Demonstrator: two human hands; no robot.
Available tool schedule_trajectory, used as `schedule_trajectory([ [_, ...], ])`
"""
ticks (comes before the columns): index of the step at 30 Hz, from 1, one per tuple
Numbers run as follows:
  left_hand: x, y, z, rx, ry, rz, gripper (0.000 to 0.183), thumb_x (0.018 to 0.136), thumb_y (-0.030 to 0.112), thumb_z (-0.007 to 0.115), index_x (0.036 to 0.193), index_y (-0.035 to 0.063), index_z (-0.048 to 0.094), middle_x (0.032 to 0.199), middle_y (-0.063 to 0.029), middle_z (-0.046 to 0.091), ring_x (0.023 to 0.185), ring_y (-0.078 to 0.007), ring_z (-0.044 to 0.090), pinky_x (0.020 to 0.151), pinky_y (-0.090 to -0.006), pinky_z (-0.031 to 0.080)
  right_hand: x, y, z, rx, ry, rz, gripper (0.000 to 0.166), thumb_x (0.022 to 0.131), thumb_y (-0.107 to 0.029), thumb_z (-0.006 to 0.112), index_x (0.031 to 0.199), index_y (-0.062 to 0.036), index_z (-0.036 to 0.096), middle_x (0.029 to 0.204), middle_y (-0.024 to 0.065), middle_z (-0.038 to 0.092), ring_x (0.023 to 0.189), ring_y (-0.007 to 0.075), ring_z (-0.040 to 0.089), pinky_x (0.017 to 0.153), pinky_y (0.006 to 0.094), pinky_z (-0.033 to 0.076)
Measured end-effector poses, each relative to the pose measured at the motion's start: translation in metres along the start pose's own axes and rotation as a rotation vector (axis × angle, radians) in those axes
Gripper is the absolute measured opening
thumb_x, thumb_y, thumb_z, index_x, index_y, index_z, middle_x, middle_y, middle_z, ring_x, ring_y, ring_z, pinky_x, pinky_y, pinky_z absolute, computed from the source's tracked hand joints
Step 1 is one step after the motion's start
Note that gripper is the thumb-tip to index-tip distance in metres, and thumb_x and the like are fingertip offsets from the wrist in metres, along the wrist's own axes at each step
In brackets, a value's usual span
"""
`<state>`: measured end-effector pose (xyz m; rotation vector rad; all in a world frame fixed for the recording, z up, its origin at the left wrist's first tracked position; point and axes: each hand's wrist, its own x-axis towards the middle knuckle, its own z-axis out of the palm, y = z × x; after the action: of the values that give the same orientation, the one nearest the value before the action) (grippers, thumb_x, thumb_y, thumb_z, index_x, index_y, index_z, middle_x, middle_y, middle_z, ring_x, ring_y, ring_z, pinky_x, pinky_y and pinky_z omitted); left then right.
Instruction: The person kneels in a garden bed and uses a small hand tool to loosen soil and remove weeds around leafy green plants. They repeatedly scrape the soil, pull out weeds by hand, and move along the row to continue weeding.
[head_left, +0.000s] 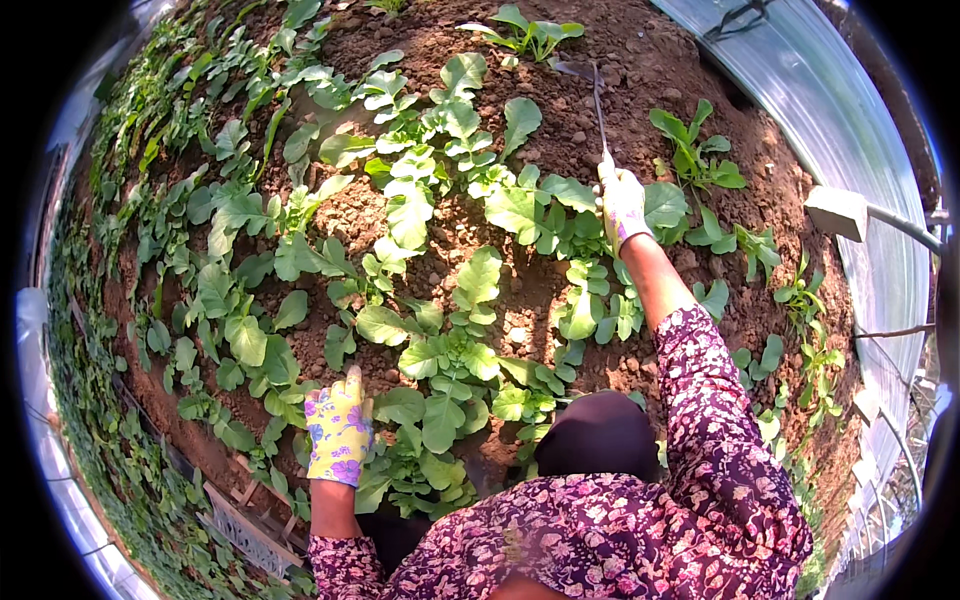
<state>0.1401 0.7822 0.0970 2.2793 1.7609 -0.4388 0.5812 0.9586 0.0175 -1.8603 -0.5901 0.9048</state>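
Note:
My right hand (622, 201), in a floral-patterned glove, is stretched out ahead and closed around the handle of a hand hoe (599, 105). The hoe's thin metal neck points away from me, and its blade lies on the brown soil just below a small leafy plant (534, 36). My left hand (340, 429), in a yellow glove with purple flowers, is low among the leaves at the left, fingers pointing forward; nothing shows in it. Between the hands grow broad-leaved green plants (450, 352) with lobed leaves.
Denser rows of greens (210, 225) cover the left side. Clear plastic sheeting (847, 97) borders the bed at the right, with a pale block (837, 213) on a curved pole beside it. A slatted crate-like object (251, 529) lies at lower left. My dark-covered knee is among the plants.

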Motion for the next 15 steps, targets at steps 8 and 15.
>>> schedule_trajectory([
  [8,-0.015,0.004,0.011,0.015,-0.077,-0.079,0.053,0.081,0.023,0.064,0.129,0.0082,0.048,0.101,-0.0115,0.061,0.097,-0.0294,0.058,0.094,-0.0434,0.037,0.054,-0.043,-0.051,-0.453,0.193,-0.208,0.040,0.084,-0.030,0.057,0.112,-0.0020,0.052,0.099,0.0235,0.062,0.095,0.0378,0.061,0.081,0.0449,0.046],
  [15,-0.025,0.015,0.025,-0.011,-0.148,-0.074,0.051,0.082,0.025,0.063,0.128,0.0076,0.049,0.102,-0.0124,0.062,0.096,-0.0308,0.058,0.091,-0.0438,0.039,0.141,-0.056,-0.047,-0.521,0.302,-0.482,0.046,0.090,-0.035,0.051,0.129,-0.0103,0.049,0.109,0.0244,0.062,0.104,0.0407,0.058,0.087,0.0459,0.045],
])
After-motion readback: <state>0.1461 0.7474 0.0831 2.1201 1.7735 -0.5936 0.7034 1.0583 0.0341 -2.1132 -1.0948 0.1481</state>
